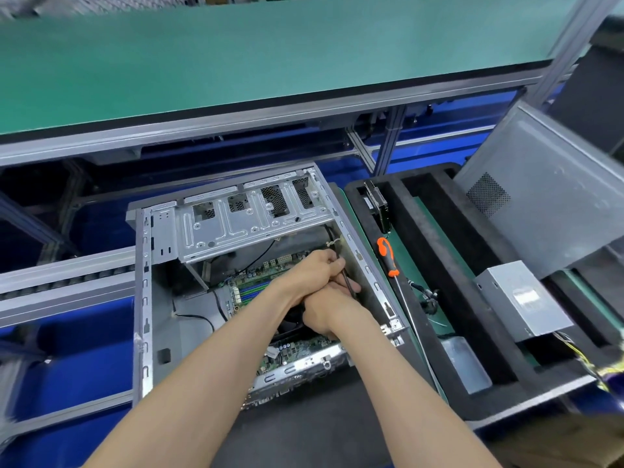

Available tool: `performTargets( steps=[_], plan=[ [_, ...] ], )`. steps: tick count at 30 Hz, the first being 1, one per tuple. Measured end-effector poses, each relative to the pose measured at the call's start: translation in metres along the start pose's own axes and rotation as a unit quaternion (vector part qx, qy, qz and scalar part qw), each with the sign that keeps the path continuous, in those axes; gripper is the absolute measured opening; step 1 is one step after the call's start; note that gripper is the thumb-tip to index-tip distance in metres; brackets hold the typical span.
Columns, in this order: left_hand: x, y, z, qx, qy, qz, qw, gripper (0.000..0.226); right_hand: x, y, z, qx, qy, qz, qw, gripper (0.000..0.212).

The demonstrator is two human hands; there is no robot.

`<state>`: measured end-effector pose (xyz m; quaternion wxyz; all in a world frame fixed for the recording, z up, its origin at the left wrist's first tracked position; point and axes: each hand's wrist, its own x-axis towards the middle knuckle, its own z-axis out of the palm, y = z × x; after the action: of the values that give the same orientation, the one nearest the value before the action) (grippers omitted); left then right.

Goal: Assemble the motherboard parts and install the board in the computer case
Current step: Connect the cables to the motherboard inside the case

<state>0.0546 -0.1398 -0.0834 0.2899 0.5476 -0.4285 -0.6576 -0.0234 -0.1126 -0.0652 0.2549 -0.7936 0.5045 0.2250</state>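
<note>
While both forearms reach down into the open computer case (145, 298), the left hand (312, 270) curls its fingers round a thin black cable (347, 282) close to the case's right wall, and the right hand (326, 314) lies just below and against it, its fingers bent inward toward the same cable; whether they actually grip it I cannot tell, because the left hand and the wrist hide them. The motherboard (251, 290) lies flat on the floor of the case, green with blue memory slots showing to the left of the hands and more of the board visible near the case's near edge, under the right forearm. A silver drive cage (236, 228) spans the far end of the case above the board. The case rests on a black mat over a blue conveyor frame. Just beside the case's right wall, a screwdriver (388, 256) with an orange and black handle lies in a black foam tray (425, 238), its shaft pointing toward the near edge. Farther right in that tray sits a grey power supply (523, 298) with coloured wires trailing from its near end, and a grey side panel (553, 184) leans behind it at the tray's far right corner. A green shelf (236, 62) runs across the far side.
</note>
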Motion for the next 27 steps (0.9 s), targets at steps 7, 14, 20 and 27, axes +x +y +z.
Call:
performTargets(
  steps=[7,14,20,27],
  plan=[
    [-0.01,0.009,-0.011,-0.084,-0.002,-0.029,0.996,0.013,-0.006,-0.007,0.003,0.019,0.024,-0.033,0.999,0.041],
    [-0.021,0.016,-0.021,0.009,-0.069,0.021,0.997,0.011,-0.009,-0.013,0.005,-0.013,0.051,-0.047,0.997,0.038],
    [-0.02,0.024,-0.02,-0.29,-0.017,0.084,0.953,0.016,-0.016,-0.01,-0.002,0.02,0.024,-0.034,0.999,0.032],
    [-0.031,0.023,-0.015,-0.313,-0.157,0.101,0.931,0.072,-0.018,-0.014,-0.009,0.022,-0.021,-0.006,1.0,0.022]
  ],
)
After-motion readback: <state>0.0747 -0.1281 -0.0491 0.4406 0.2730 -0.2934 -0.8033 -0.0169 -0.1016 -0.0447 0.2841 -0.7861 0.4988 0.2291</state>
